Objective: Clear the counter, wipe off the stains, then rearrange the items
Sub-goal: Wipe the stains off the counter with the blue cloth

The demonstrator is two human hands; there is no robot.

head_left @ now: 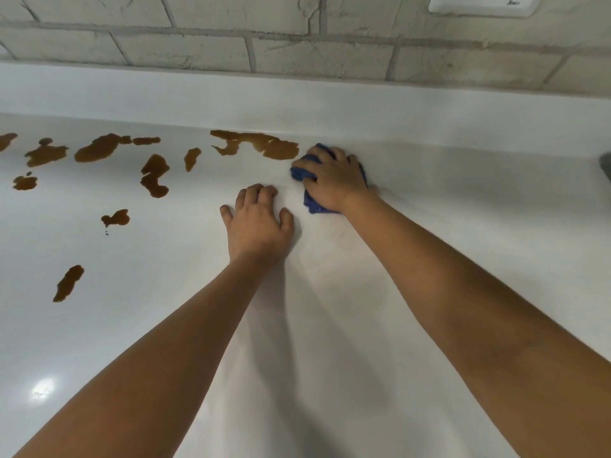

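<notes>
In the head view the white desk (429,259) fills most of the frame, running up to a low white ledge and a grey brick wall (198,44) along the top; the right hand (334,180), a little right of centre, is curled down over a bunched blue cloth (310,206) and presses it onto the desk, the cloth's left edge just beside the nearest brown stain (281,148); the left hand (256,223) lies near the middle of the frame, holding nothing, fingers bent at the knuckles with the tips resting on the bare surface, seemingly as a brace; more brown stains (99,150) are scattered across the left half, from the upper left down to a streak at the lower left, none touching the cloth; a white wall plate shows at the upper right and a dark object is cut off at the right edge, too little in view to name. The wiping step looks barely begun; to do it well, I would draw the cloth leftward in overlapping strokes with firm, even pressure, refolding to a clean face so the liquid lifts rather than smears, and keep the left hand clear of the puddles.
</notes>
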